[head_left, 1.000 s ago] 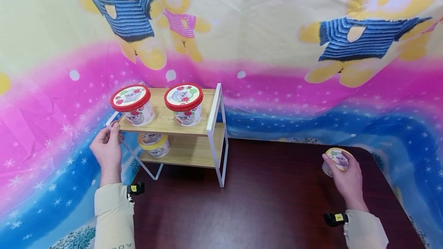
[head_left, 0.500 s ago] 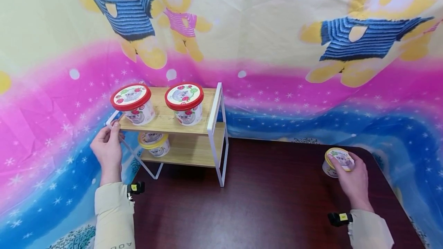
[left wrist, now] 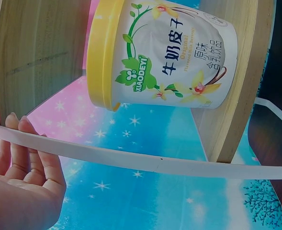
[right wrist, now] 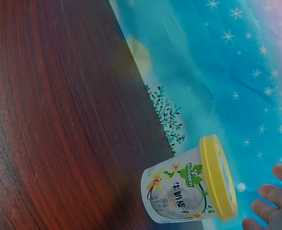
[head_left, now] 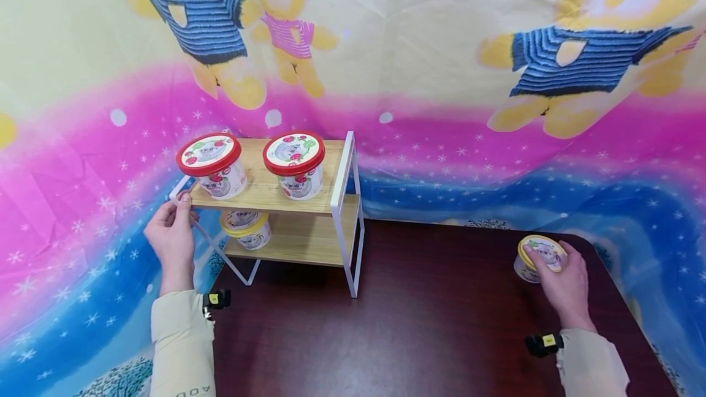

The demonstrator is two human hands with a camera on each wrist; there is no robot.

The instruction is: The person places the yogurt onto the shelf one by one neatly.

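Observation:
My left hand (head_left: pixel 172 234) grips the white metal frame (left wrist: pixel 97 155) of a small two-tier wooden shelf (head_left: pixel 332 164) at its front left corner. Two tubs with red lids, a left one (head_left: pixel 211 167) and a right one (head_left: pixel 295 167), stand upright on the top board. Below them, a yellow-lidded tub (left wrist: pixel 179 57) sits on the lower board. On the far right of the table, another yellow-lidded tub (right wrist: pixel 184 187) stands upright. Beside it is my right hand (head_left: pixel 567 283), which overlaps its lid in the head view; the right wrist view shows a gap between the spread fingers (right wrist: pixel 275 194) and the lid.
The dark reddish wooden table (head_left: pixel 430 323) carries the shelf at its left and has a rounded far right corner. Behind and around it hangs a cloth backdrop (head_left: pixel 419 158) printed with bears and snowflakes. Black wrist cameras sit at both cuffs.
My right hand has let go of the yellow-lidded tub and shifted slightly right, uncovering more of its lid. The left hand stays on the shelf frame.

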